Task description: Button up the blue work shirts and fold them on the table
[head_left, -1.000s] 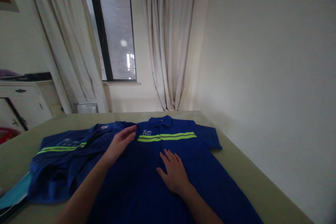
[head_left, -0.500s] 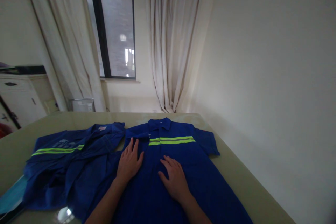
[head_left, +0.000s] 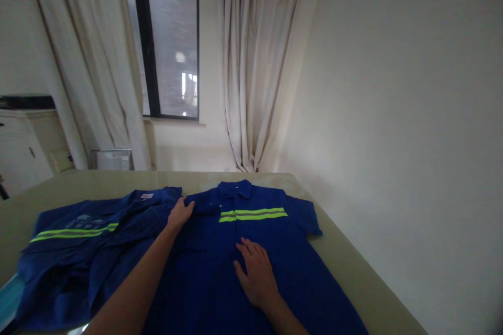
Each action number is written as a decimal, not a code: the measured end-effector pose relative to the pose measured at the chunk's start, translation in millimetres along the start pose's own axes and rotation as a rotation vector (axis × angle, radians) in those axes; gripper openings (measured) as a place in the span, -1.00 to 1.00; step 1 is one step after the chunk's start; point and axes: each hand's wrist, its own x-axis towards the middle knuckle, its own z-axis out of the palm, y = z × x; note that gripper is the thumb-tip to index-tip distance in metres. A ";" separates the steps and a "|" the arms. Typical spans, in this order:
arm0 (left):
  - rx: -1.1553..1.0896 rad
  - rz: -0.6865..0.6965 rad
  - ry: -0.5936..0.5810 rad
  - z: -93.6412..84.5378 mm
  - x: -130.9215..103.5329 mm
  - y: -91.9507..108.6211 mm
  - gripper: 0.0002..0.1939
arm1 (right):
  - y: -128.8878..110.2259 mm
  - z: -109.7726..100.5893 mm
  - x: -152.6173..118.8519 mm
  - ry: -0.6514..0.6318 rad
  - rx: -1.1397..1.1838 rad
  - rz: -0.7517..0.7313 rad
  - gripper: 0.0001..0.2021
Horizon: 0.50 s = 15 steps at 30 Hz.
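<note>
Head view: blue work shirt [head_left: 251,251] lay flat, front up, on the table [head_left: 353,267]. Right hand [head_left: 255,272] pressed open-palmed on its middle; left hand [head_left: 179,214] pinched the shoulder edge. Flattening step, apparently; sleeve next wants folding inward. Second blue garment [head_left: 78,241] crowded the left side, touching.

Dim room. Dark-framed window [head_left: 165,36] at 11 o'clock, flanked by pale curtains [head_left: 255,57]; plain white wall [head_left: 412,115] at 2 o'clock; white cabinet [head_left: 19,141] at 9 o'clock; beige table [head_left: 353,256] below.
</note>
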 end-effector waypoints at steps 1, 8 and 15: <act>-0.053 -0.010 -0.007 0.6 3.2 0.3 -0.54 | 0.3 0.6 -0.3 0.004 0.007 0.001 -0.58; -0.415 -0.108 -0.060 -0.1 27.1 13.5 -0.70 | 1.3 2.1 -1.2 0.017 0.004 0.004 -0.59; -0.558 -0.140 -0.027 1.4 36.2 22.9 -0.79 | 1.8 3.5 -1.5 0.032 -0.008 0.006 -0.61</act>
